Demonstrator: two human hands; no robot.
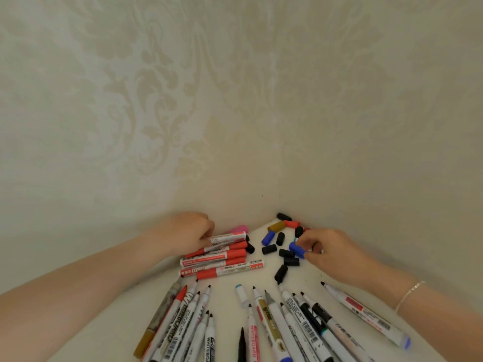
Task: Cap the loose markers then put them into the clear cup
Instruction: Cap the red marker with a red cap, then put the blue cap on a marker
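My right hand [322, 250] pinches a blue cap [297, 250] at the edge of the cap pile [283, 242], thumb and fingertips clamped on its sides. My left hand [192, 235] curls round the top capped marker [228, 236] of a stack near the wall. The clear cup is not in view.

Procedure, as I judge it: match the cap to a barrel by colour. The marker with the blue end [366, 313], lying alone at my right, looks the likely partner. Hold the barrel near its tip, align the cap on axis, and press until it seats; a skewed cap may crush the felt.

Materials: caps are short, smooth plastic cylinders, mostly black, some red, blue and gold. Uncapped markers [261, 320] are slim white tubes with printed labels and dark felt tips. They roll readily on the pale, matte worktop [264, 276].
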